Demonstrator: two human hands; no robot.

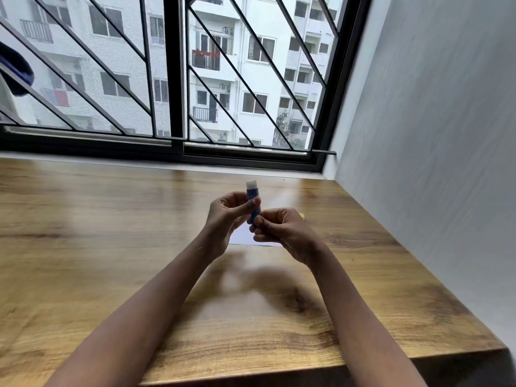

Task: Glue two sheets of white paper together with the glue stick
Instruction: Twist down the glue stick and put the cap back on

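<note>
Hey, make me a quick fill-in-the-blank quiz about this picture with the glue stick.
1. The left hand and right hand hold the glue stick, whose body is ____.
2. Its bare white glue tip is at the ____ end.
3. The white paper lies on a ____ table.
Missing words: blue; top; wooden.

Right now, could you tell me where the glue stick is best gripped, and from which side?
Take the glue stick by its blue barrel, coming from the side, as the left hand does: it stands upright, the white glue at the top is bare, and the right hand pinches the base.
</note>
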